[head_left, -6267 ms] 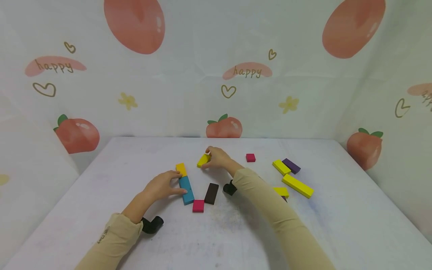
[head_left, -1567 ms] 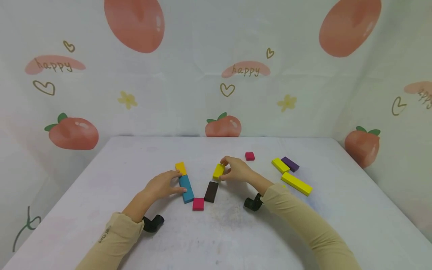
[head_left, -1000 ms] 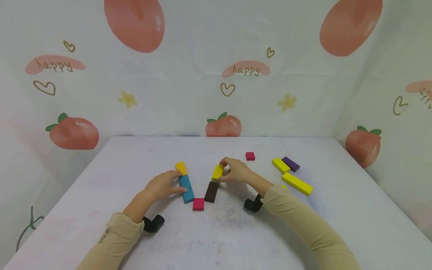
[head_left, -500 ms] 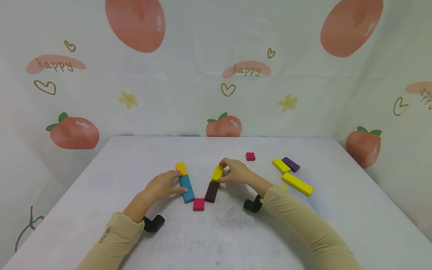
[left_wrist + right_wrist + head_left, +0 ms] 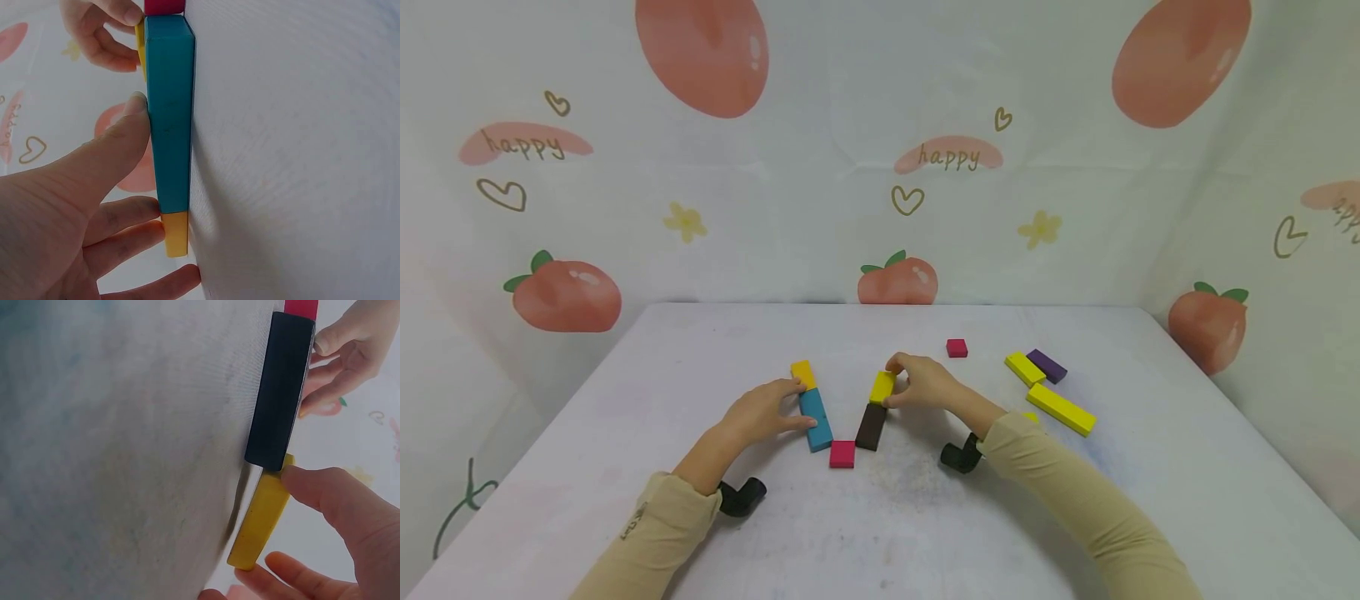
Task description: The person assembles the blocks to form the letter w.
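Shifted closer to the dark brown block (image 5: 871, 427) since the earlier frame, the short yellow block (image 5: 882, 388) lies at that block's far end, pinched between thumb and fingers of the right hand (image 5: 927, 383), while the left hand (image 5: 763, 410), fingers spread and gripping nothing, touches the blue block (image 5: 815, 407) and orange block (image 5: 802, 373).

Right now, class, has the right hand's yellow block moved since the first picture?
Yes: the yellow block has moved right and down the view, closer to the stationary dark brown block.
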Tool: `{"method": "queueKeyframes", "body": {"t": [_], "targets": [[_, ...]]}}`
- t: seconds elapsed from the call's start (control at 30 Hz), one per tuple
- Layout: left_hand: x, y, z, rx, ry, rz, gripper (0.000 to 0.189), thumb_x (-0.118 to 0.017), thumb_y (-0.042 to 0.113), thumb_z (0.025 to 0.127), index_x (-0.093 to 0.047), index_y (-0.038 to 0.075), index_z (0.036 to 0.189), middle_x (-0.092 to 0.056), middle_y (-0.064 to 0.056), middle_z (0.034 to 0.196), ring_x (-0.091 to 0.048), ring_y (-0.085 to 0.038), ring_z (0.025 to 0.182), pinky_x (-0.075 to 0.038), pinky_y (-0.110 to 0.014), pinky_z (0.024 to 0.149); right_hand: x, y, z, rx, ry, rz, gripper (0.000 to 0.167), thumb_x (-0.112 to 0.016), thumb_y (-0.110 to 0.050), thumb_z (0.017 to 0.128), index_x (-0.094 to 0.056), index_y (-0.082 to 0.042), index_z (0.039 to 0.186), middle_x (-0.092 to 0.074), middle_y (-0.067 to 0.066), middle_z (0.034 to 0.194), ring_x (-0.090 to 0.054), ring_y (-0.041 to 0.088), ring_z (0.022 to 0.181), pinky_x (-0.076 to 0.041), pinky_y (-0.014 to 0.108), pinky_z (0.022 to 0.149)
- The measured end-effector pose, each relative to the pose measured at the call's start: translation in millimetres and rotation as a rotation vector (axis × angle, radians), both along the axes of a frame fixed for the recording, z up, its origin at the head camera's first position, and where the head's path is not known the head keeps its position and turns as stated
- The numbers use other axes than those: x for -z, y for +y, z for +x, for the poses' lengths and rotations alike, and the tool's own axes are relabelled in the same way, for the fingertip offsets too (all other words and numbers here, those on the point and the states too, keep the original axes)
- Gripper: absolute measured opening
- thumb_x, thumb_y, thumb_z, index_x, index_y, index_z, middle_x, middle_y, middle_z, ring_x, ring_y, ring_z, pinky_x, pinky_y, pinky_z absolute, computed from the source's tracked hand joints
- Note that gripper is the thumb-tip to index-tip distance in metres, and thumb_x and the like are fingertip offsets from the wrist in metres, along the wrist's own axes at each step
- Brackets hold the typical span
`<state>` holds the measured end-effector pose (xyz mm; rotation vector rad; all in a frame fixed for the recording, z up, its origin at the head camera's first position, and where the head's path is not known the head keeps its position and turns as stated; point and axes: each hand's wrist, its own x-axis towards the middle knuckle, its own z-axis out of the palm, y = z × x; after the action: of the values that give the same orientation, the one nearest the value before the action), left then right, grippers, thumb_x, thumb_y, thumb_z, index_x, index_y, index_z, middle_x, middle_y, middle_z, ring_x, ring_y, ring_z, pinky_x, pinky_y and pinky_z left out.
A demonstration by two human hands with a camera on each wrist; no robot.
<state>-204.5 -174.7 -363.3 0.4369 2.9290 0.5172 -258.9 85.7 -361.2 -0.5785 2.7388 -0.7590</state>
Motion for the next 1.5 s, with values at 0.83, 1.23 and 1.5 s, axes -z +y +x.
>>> {"method": "queueKeyframes", "body": {"t": [0.83,1.23,1.5], "targets": [[2.7,0.5,-0.5,-0.006,-0.012,-0.001,0.065,-0.072,0.037,0.080,-0.051,0.002,0.131,-0.050,-0.022,0.136,-0.045,-0.040,0.128,-0.041,-0.052,0.104,7.9,0.9,-6.5,0.005,-0.028,-0.025,0.041,-0.071,-0.025,0.083,-0.056,-0.009,0.118,-0.061,0.009,0.119,-0.057,0.019,0.095,-0.051,0.035,0.094],[1.6,0.4,1.0,-0.012,-0.018,-0.002,0.066,-0.072,0.037,0.080,-0.051,0.002,0.131,-0.050,-0.022,0.136,-0.044,-0.040,0.128,-0.040,-0.053,0.105,7.9,1.2,-5.0,-0.001,-0.017,-0.025,0.041,-0.071,-0.025,0.083,-0.056,-0.009,0.117,-0.062,0.008,0.119,-0.056,0.021,0.100,-0.049,0.037,0.096],[1.7,-0.4,0.8,-0.003,-0.006,-0.013,0.066,-0.071,0.038,0.080,-0.051,0.001,0.131,-0.050,-0.022,0.136,-0.044,-0.040,0.128,-0.040,-0.053,0.105,6.2,2.4,-4.9,-0.006,-0.016,-0.040,0.040,-0.070,-0.024,0.083,-0.056,-0.009,0.118,-0.061,0.009,0.121,-0.057,0.024,0.104,-0.050,0.037,0.096]]}}
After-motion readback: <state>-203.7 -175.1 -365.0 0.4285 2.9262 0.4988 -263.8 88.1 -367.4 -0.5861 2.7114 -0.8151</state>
